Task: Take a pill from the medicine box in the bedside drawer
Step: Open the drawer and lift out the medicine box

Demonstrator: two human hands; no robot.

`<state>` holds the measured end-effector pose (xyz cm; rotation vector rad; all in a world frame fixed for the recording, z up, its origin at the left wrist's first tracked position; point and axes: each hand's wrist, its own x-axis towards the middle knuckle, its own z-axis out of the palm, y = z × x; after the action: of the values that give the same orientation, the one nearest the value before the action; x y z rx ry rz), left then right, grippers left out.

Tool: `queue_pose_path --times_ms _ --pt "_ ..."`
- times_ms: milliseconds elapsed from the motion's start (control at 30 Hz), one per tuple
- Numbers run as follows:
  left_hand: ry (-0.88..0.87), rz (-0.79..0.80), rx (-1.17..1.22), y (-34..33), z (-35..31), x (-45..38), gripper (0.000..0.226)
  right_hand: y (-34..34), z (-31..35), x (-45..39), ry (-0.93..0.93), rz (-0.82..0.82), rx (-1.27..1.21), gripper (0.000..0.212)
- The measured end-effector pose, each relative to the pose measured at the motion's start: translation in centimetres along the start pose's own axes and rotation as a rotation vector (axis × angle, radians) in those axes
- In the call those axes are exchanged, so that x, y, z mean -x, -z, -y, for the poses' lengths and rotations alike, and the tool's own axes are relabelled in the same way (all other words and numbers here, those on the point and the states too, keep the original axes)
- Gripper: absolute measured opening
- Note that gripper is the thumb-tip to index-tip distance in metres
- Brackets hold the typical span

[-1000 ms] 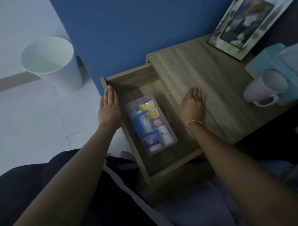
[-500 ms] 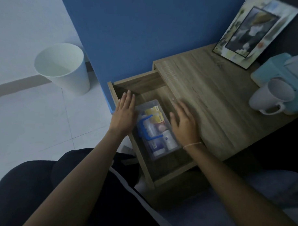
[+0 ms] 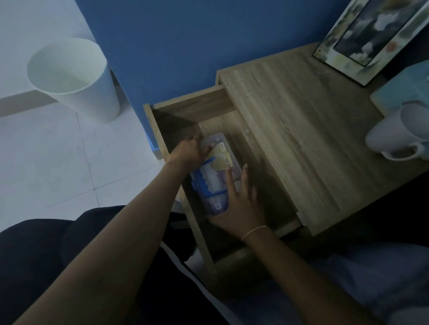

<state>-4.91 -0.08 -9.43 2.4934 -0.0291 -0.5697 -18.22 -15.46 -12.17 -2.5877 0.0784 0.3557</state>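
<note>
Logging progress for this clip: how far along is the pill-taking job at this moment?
Done: the drawer is pulled open, exposing the medicine box. In hand: the left hand and right hand are on the box's two ends, with the box in the drawer. Left: lifting it out, opening the lid and taking a pill; the lid looks closed and no pill is visible.

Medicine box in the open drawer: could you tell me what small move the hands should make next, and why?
Probably lift the medicine box straight up out of the drawer. The left hand is on its far end and the right hand on its near end, its lid looks shut, and the drawer walls leave little room to open it there.
</note>
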Motion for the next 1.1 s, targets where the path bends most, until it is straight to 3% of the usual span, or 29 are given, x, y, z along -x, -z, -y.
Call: queue_pose_path --times_ms 267,533,733,1100 --pt "0.036 0.01 0.055 1.2 -1.0 0.0 0.056 0.8 0.4 -0.4 0.02 0.024 0.015 0.128" --pt "-0.021 -0.302 -0.011 8.2 -5.1 1.6 0.056 8.1 4.5 -1.3 0.128 -0.045 0.018 0.126" --pt "-0.077 -0.427 0.041 14.0 -9.7 2.0 0.056 16.0 6.3 -2.2 0.209 -0.093 -0.035 0.123" --pt "-0.125 -0.228 0.186 9.0 -15.1 0.4 0.048 24.7 -1.5 -5.4 0.193 0.071 0.225 0.121"
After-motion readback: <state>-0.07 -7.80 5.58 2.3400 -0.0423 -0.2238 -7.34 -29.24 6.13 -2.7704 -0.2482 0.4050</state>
